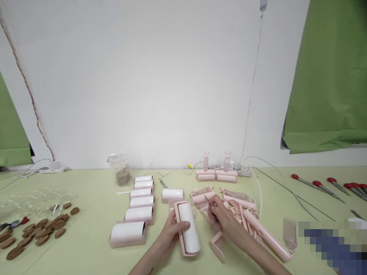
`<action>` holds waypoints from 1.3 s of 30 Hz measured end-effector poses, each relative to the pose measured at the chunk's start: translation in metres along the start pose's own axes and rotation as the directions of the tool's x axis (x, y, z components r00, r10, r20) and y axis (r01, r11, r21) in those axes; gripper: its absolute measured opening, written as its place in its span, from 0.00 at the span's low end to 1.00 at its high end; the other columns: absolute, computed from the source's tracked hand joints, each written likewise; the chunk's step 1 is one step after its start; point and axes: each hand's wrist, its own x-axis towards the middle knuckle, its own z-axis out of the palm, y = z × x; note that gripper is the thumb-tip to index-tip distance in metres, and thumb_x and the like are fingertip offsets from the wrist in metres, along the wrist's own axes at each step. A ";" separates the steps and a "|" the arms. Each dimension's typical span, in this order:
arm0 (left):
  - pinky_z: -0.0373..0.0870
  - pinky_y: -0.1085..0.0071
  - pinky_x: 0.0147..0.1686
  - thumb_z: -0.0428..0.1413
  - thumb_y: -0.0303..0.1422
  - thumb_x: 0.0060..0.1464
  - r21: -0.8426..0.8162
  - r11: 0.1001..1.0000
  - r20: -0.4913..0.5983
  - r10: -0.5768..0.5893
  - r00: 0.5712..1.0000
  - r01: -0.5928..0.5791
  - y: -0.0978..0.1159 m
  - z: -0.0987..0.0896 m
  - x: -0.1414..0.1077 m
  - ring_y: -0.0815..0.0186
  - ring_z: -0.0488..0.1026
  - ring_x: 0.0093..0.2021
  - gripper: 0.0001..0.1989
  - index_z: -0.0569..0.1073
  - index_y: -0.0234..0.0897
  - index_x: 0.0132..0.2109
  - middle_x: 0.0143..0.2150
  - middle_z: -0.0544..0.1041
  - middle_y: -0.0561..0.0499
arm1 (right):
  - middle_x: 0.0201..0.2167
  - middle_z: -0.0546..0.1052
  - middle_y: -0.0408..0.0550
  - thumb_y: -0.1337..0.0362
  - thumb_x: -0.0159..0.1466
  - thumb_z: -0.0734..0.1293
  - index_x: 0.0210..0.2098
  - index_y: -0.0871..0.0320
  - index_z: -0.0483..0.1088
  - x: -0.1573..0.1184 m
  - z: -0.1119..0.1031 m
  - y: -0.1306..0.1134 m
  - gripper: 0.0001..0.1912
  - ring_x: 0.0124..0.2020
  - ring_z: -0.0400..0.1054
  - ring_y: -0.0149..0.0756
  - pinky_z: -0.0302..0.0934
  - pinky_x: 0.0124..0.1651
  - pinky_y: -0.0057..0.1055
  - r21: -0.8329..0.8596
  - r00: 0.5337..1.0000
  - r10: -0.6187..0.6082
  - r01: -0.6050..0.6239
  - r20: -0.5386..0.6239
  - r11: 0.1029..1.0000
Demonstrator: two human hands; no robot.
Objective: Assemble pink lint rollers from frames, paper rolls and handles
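White wall is standing behind a green table. Pink parts are lying heaped on its right, and cased white rolls are forming a column on its left. Between these, the left hand is gripping a pink case and its white roll with half-curled fingers. The right hand is pinching a slim grey tool between closed fingertips near the heap.
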 end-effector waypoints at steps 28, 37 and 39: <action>0.64 0.73 0.29 0.57 0.47 0.39 0.414 0.890 0.075 0.173 0.982 -0.188 -0.003 -0.013 0.008 0.58 0.68 0.39 0.25 0.67 0.34 0.42 0.39 0.72 0.45 | 0.21 0.72 0.42 0.53 0.61 0.54 0.36 0.54 0.71 -0.017 0.002 -0.007 0.18 0.23 0.63 0.32 0.54 0.25 0.26 -0.193 0.996 -0.049 0.063 0.075 0.979; 0.64 0.75 0.27 0.64 0.38 0.33 0.222 0.974 0.106 0.028 0.994 -0.051 -0.002 -0.009 0.001 0.70 0.67 0.25 0.22 0.67 0.36 0.38 0.28 0.70 0.54 | 0.22 0.70 0.41 0.53 0.62 0.53 0.41 0.52 0.67 -0.021 0.006 -0.009 0.17 0.24 0.63 0.32 0.56 0.26 0.26 -0.181 0.993 -0.043 0.063 0.108 0.981; 0.64 0.75 0.25 0.63 0.39 0.33 0.176 0.984 0.069 -0.012 0.998 0.000 -0.005 -0.005 -0.001 0.70 0.67 0.24 0.23 0.67 0.36 0.38 0.26 0.69 0.54 | 0.21 0.67 0.39 0.54 0.63 0.52 0.48 0.51 0.61 -0.023 0.012 -0.009 0.18 0.22 0.62 0.31 0.55 0.26 0.26 -0.170 0.995 -0.059 0.073 0.085 0.983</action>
